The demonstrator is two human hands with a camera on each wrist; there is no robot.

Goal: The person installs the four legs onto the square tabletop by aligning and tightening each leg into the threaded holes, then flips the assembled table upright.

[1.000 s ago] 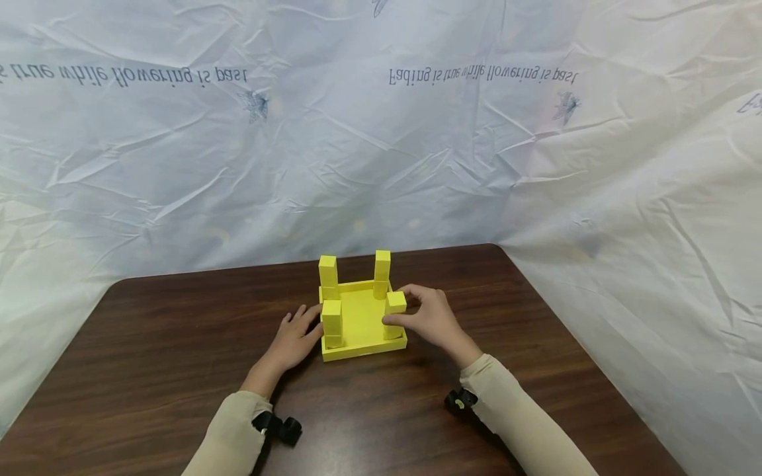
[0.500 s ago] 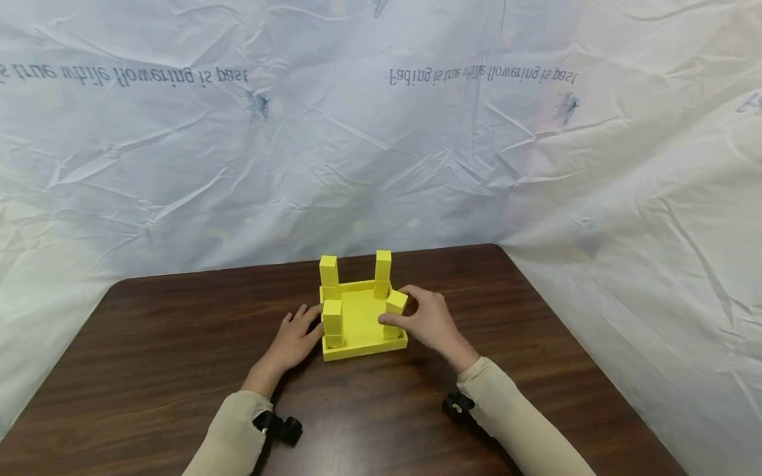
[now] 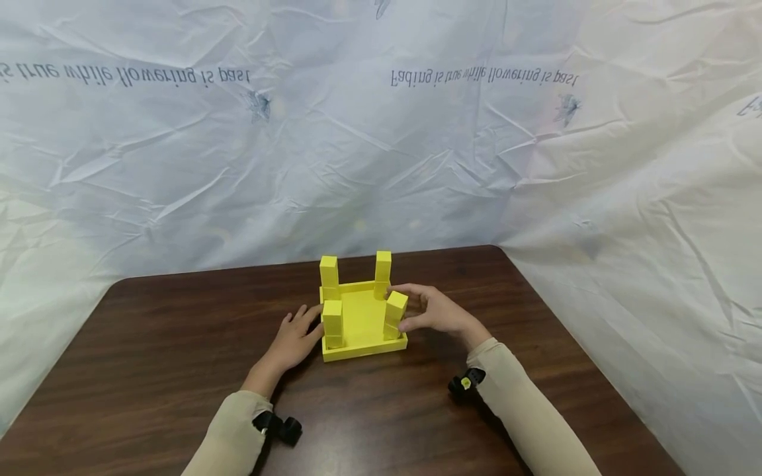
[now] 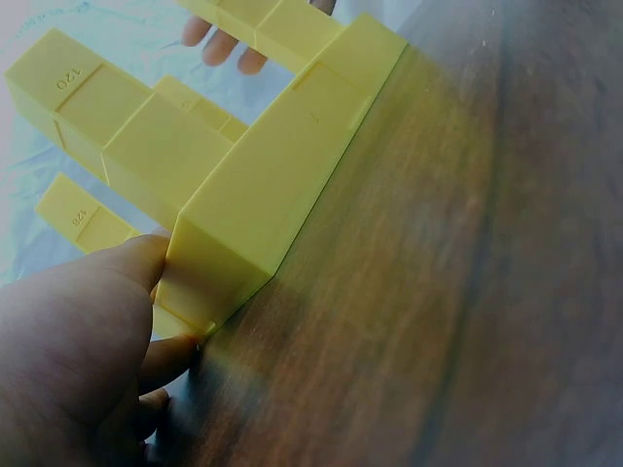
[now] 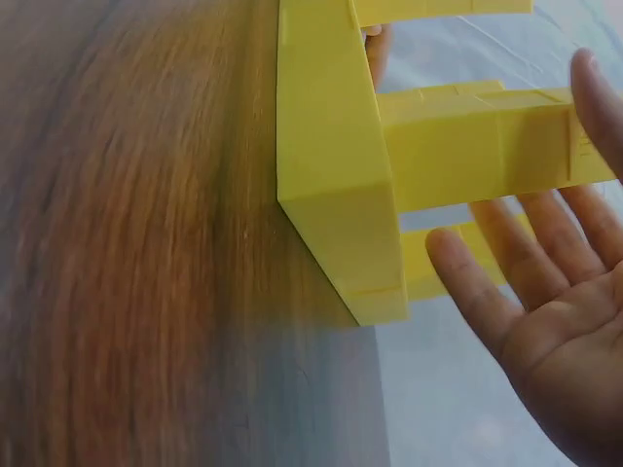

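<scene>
Right hand [image 3: 437, 311]: fingers straight and spread, palm turned toward the near-right post [image 3: 395, 314] of the yellow tray [image 3: 363, 351]. In the right wrist view the open palm [image 5: 560, 321] stands just beside that post [image 5: 477, 146], with a gap showing between fingers and post; from the head view, contact at the thumb cannot be judged. The hand grips nothing.

Left hand [image 3: 296, 338]: fingers extended and relaxed, laid against the tray's left wall, just below the near-left post [image 3: 332, 322]. The left wrist view shows the thumb [image 4: 107, 292] pressed to the corner of the tray [image 4: 263, 199], which sits flat on the wood. This hand also clasps nothing; it touches only.

Between the two hands: the tray, a shallow square with a raised rim, standing level on the dark wooden table [image 3: 149, 344]. Four upright yellow posts rise from its corners. The far-left post [image 3: 329, 273] and the far-right post [image 3: 383, 268] stand beyond the fingertips of both hands; the near-right post leans slightly.

Beyond the hands: beige sleeves cover both forearms, each with a black wrist-mounted camera [image 3: 280, 426]. Behind the table hangs a crumpled white sheet [image 3: 357, 152] printed with mirrored lettering and small flower motifs.
</scene>
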